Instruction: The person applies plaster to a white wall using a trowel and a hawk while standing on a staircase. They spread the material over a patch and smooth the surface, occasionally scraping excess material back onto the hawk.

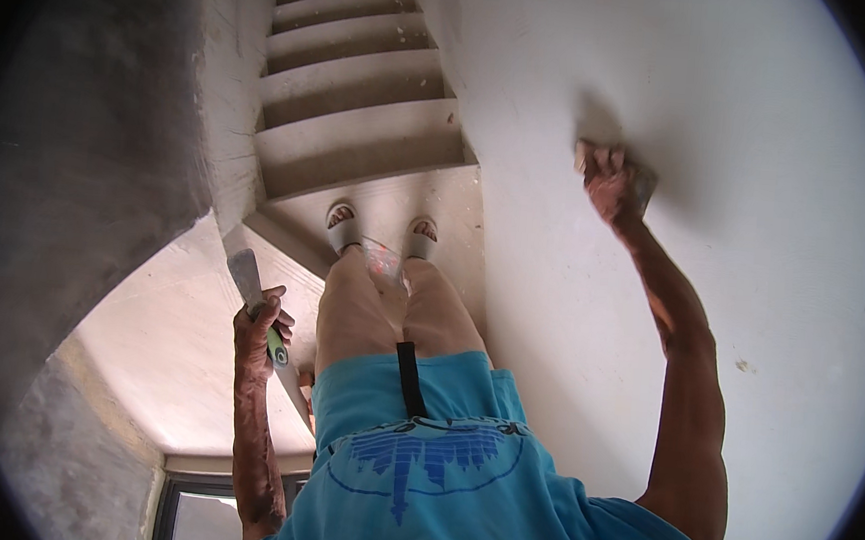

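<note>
My left hand (260, 326) is closed round the green handle of a putty knife (246, 275), whose wide metal blade points up and away from me. On the right, my outstretched right hand (611, 187) is at the white wall (570, 310). Its fingers grip a flat grey-brown block (644, 186); a paler end shows by the fingertips. The hand covers most of the block, so its exact kind is unclear. Shadow falls on the wall around that hand.
I stand in sandals on a landing (462, 207) below a narrow flight of stairs (353, 109). A dark grey curved surface (90, 146) lies to the left. Below it are a pale surface (176, 352) and a dark-framed window (170, 513). A small mark (744, 367) spots the right wall.
</note>
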Available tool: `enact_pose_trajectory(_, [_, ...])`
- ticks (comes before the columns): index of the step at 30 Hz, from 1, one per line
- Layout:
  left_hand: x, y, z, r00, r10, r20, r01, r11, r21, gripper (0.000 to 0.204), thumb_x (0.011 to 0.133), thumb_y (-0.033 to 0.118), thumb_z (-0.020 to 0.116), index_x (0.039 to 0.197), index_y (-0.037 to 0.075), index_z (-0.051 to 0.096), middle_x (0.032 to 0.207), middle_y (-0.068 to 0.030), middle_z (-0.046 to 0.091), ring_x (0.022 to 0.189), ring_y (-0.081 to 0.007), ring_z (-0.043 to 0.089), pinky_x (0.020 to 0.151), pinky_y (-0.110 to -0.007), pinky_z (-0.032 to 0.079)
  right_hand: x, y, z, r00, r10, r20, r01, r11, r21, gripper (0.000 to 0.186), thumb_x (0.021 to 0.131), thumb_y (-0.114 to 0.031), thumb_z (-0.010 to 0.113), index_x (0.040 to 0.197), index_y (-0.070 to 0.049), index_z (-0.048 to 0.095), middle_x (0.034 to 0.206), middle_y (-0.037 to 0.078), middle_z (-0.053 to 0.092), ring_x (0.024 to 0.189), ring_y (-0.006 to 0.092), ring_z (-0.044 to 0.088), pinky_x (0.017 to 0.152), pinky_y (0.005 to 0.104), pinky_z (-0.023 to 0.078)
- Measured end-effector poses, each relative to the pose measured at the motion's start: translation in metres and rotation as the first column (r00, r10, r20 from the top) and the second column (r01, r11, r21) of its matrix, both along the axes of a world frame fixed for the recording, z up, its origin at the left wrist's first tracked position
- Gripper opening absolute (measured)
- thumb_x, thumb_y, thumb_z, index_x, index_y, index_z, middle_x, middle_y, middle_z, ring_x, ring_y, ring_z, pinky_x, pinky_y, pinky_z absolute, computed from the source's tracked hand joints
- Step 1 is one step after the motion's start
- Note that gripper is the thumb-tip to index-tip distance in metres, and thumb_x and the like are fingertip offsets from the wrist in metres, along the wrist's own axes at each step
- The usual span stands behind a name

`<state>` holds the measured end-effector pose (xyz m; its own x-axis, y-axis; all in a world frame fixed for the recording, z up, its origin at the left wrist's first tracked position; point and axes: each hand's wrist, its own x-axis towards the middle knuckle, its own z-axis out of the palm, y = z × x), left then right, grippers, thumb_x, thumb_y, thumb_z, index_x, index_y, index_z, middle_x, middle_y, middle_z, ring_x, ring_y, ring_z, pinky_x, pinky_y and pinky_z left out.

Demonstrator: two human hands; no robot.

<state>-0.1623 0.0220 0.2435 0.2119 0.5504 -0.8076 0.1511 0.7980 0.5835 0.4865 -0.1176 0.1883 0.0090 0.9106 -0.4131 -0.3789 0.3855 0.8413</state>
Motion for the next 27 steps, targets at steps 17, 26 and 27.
enact_pose_trajectory(17, [-0.024,0.008,-0.049,0.929,-0.112,-0.353,0.131,0.991,0.03,0.032,0.09,0.033,0.071,0.102,0.004,0.066,0.063,-0.0086,0.063,0.045,-0.0124,0.056,0.04,-0.027,0.045,-0.17,-0.187,-0.026,-0.918,-0.033,-0.396,0.395,0.021,-0.918,0.036,0.087,-0.039,0.058,0.1,-0.01,0.074,0.095,0.013,0.074,0.091,0.0311,0.07,0.086,0.0431,0.052])
enact_pose_trajectory(26, [0.077,0.045,0.024,0.927,0.023,-0.374,0.049,0.982,0.182,0.039,0.093,0.035,0.068,0.114,0.003,0.063,0.06,-0.0053,0.057,0.046,-0.0114,0.053,0.041,-0.027,0.044,-0.11,-0.145,-0.079,-0.933,0.095,-0.348,0.355,0.076,-0.932,0.048,0.078,-0.032,0.066,0.122,-0.012,0.069,0.105,0.017,0.074,0.101,0.0318,0.07,0.088,0.0397,0.054])
enact_pose_trajectory(27, [0.082,0.049,0.028,0.927,0.057,-0.37,0.015,0.982,0.188,0.038,0.09,0.03,0.072,0.117,0.004,0.064,0.061,-0.0036,0.057,0.047,-0.0105,0.052,0.041,-0.026,0.043,-0.097,-0.132,-0.086,-0.924,0.114,-0.366,0.378,0.119,-0.918,0.048,0.078,-0.031,0.067,0.123,-0.013,0.069,0.104,0.016,0.074,0.099,0.0316,0.071,0.087,0.0396,0.054])
